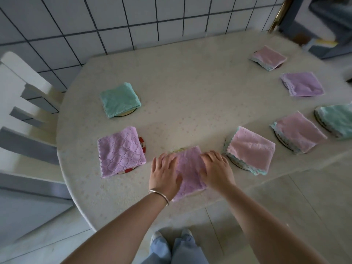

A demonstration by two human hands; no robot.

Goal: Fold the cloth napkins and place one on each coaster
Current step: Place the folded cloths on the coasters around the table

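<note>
A folded purple napkin lies near the table's front edge, over a coaster of which only a sliver shows. My left hand lies flat on its left side. My right hand lies flat on its right side, fingers spread. Around the table lie several other folded napkins on coasters: a purple quilted one on a red coaster, a teal one, a pink one, another pink one, a teal one, a purple one and a pink one.
The table has a pale patterned cover and rounded corners. A white chair stands at its left. A tiled wall runs behind. My feet stand on the floor below the front edge.
</note>
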